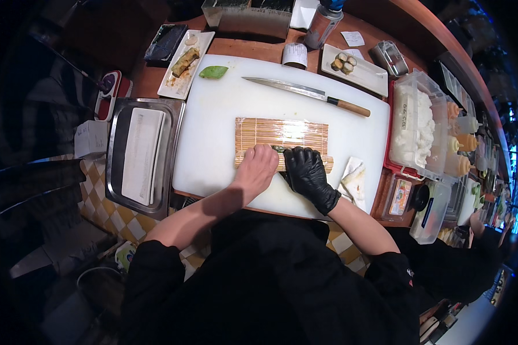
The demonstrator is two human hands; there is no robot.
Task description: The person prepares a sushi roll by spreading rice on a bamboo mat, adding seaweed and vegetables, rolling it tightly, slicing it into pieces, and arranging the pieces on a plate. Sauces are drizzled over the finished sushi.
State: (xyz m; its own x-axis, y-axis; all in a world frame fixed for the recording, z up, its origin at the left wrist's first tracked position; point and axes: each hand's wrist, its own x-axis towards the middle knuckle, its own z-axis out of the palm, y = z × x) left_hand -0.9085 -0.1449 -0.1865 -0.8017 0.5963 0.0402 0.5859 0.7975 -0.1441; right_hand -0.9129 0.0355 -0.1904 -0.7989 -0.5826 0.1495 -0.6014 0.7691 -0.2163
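A bamboo rolling mat (pixel 276 131) lies on a white cutting board (pixel 211 125), its near edge folded over a roll. A dark green strip of the sushi roll (pixel 279 149) shows between my hands; the rest is hidden under the mat. My bare left hand (pixel 259 162) presses with curled fingers on the folded mat's left part. My right hand (pixel 305 168), in a black glove, grips the folded part farther right. Beyond the mat lies a kitchen knife (pixel 302 89) with a wooden handle, blade pointing left. A folded white cloth (pixel 353 181) rests right of my gloved hand.
A green leaf (pixel 213 72) lies at the board's far left. Oblong plates (pixel 172 84) (pixel 369 82) with food pieces stand beyond it. On the right is a clear tub of white rice (pixel 416 125), near several sauce bottles (pixel 459 142). A metal tray (pixel 112 172) holds white plates at left.
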